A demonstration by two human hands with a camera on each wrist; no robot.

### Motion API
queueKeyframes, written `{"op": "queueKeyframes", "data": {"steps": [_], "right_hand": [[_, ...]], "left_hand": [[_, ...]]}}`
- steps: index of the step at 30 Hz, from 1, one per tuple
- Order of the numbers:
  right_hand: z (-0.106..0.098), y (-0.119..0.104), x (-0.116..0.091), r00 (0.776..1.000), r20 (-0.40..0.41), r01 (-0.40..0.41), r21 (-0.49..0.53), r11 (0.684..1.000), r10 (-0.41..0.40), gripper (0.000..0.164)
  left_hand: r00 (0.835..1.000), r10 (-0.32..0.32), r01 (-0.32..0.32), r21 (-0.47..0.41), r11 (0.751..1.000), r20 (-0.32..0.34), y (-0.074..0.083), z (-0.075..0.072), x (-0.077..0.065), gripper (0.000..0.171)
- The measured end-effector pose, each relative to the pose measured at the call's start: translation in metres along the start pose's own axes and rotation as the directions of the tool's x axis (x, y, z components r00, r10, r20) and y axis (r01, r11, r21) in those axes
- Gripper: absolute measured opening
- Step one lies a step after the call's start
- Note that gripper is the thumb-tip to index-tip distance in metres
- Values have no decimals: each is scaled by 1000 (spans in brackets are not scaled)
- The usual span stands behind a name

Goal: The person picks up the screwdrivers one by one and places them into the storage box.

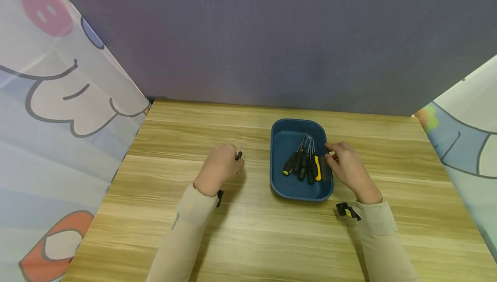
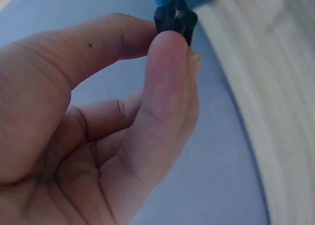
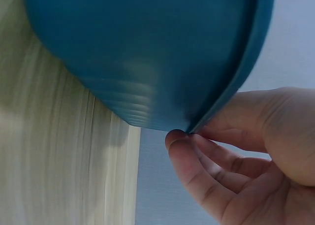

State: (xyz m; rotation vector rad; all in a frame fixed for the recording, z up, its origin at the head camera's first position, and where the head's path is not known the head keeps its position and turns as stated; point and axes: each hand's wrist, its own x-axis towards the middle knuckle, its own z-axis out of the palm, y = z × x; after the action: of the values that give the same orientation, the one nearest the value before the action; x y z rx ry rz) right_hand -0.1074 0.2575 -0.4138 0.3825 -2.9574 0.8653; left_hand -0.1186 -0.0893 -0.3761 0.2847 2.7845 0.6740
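My left hand [image 1: 219, 165] pinches a small screwdriver [image 1: 240, 154] between thumb and fingers, over the table left of a blue plastic bin [image 1: 283, 143]. The thin shaft points away from me; in the left wrist view only the end of its black ribbed handle [image 2: 176, 16] shows above the fingertips. On the bin's right side, my right hand [image 1: 349, 167] grips the rim, thumb and fingertips meeting at its edge in the right wrist view. Inside the bin lie several black-handled screwdrivers [image 1: 302, 165], a yellow utility knife [image 1: 318, 169] and a dark flat piece [image 1: 324, 169].
Beneath everything is a wood-grain table [image 1: 248, 239]. A grey-blue panel [image 1: 272, 45] rises along its back edge, and cartoon-printed cloths [image 1: 46, 152] hang at both sides.
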Motion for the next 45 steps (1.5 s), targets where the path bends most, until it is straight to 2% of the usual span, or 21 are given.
{"op": "queueKeyframes", "data": {"steps": [6,12,20,27,32,38,45], "right_hand": [[0,0,0,1000,9,-6,3,1000,6,37],[1,0,0,1000,7,-2,-2,1000,2,37],[2,2,0,1000,-26,11,-23,1000,-11,36],[4,3,1,999,-35,21,-21,1000,-21,35],[2,4,1,999,-31,8,-18,1000,-8,34],[1,4,2,999,-35,14,-14,1000,-15,34],[3,6,2,999,-35,16,-12,1000,-16,34]], "left_hand": [[993,113,-112,20,993,-34,25,-3,14,47],[985,172,-172,-11,985,10,49,-1,31,54],[960,271,-273,35,961,66,91,11,58,51],[963,257,-263,74,962,84,119,29,76,27],[963,226,-239,81,968,145,136,47,89,14],[962,166,-193,112,975,218,153,70,101,14],[962,157,-187,122,975,224,157,83,105,15]]}}
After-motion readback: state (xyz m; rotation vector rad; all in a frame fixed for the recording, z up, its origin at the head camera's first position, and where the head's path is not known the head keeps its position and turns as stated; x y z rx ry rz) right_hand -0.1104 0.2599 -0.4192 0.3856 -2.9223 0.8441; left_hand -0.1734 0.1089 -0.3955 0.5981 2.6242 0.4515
